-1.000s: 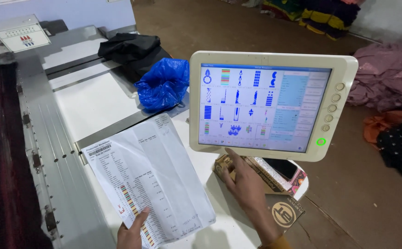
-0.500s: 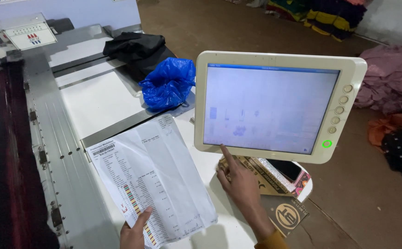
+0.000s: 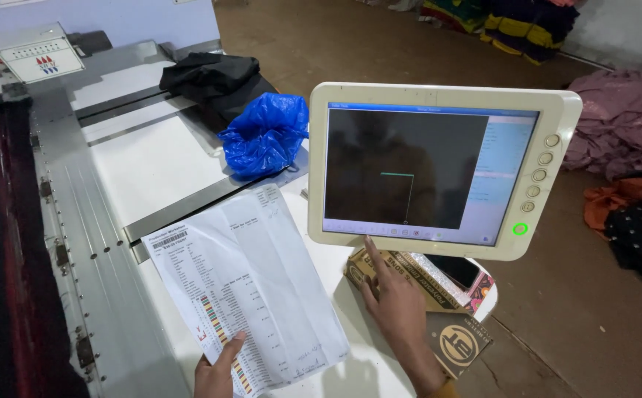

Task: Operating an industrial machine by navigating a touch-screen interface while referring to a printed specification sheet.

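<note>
The right hand point(image 3: 398, 306) reaches up with its forefinger stretched out, the tip touching the lower edge of the touchscreen panel point(image 3: 439, 169), the other fingers loosely curled; it holds nothing; the panel, cream-framed with a row of round buttons and a green light down its right side, stands tilted above the white counter point(image 3: 159, 166) and shows a dark field with a thin line drawing; the left hand point(image 3: 218, 368), low in view, pinches the bottom edge of a printed paper sheet point(image 3: 251, 287) between thumb and fingers, the sheet slanting over the counter just left of the panel; under the right hand lie flat cardboard boxes point(image 3: 417, 276); a crumpled blue plastic bag point(image 3: 266, 136) rests on the counter near the panel's upper left corner, with a black cloth point(image 3: 214, 77) touching it behind; heaps of fabric point(image 3: 623, 125) lie on the floor to the right
</note>
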